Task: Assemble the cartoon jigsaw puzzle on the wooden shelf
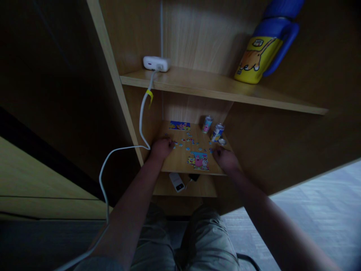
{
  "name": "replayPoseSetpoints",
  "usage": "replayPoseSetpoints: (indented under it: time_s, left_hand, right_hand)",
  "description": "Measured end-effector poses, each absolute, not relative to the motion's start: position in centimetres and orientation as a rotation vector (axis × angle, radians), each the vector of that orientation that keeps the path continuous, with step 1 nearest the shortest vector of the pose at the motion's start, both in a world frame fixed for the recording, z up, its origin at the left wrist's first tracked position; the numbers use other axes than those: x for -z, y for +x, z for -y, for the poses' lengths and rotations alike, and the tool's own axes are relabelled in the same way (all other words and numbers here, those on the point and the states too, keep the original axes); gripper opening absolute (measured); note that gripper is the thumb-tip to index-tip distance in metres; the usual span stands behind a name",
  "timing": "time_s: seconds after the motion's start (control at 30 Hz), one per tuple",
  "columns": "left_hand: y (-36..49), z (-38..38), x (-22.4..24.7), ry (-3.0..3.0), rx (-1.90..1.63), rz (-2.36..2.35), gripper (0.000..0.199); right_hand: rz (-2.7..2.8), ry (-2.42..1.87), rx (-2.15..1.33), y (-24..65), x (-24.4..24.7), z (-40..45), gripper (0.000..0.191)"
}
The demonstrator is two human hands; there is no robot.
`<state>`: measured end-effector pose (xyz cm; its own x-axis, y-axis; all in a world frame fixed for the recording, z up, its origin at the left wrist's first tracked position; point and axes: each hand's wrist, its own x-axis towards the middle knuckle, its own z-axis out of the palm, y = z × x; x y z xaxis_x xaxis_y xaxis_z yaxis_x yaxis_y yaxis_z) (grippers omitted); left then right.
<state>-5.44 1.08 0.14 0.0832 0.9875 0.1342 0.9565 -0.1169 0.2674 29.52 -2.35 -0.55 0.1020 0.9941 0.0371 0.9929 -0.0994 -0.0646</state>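
On a wooden shelf lies a partly assembled jigsaw puzzle (pixel 199 160) with colourful cartoon figures, near the front edge. Loose puzzle pieces (pixel 187 149) are scattered behind it. My left hand (pixel 163 147) rests at the shelf's left side with its fingers curled, beside a few pieces; whatever may be in its fingertips is hidden. At the right, my right hand (pixel 225 159) has its fingers bent in close to some pieces and to the right of the puzzle. Its fingertips are too dark and small to show what they hold. A picture card (pixel 179 125) lies flat at the back left.
Two small printed cans (pixel 207 124) stand at the back right, with a round lid (pixel 222 142) before them. The upper shelf (pixel 197 81) holds a white device (pixel 156 64) with a dangling cable and a blue-yellow bottle (pixel 262 45). Below lies a white power bank (pixel 176 182).
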Motion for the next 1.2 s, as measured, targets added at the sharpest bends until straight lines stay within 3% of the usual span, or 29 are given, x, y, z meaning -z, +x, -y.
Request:
replayPoseSetpoints:
  time_s: [0.43,0.67,0.93,1.2]
  left_hand:
    - [-5.4,-1.1,-0.4,2.247,-0.415,-2.049,0.047]
    - [-5.5,-1.4,-0.1,2.243,-0.451,-2.047,0.046]
    - [-5.9,-1.7,0.4,2.263,-0.456,-2.065,0.047]
    - [-5.7,-1.6,0.0,2.267,-0.410,-2.105,0.047]
  right_hand:
    - [2.039,-2.202,-0.099,29.7,0.5,2.4,0.071]
    - [2.056,-2.171,-0.096,29.7,0.4,2.5,0.073]
    - [2.036,-2.106,-0.055,30.0,0.8,2.2,0.059]
    - [1.985,-2.069,-0.119,30.7,1.6,1.3,0.066]
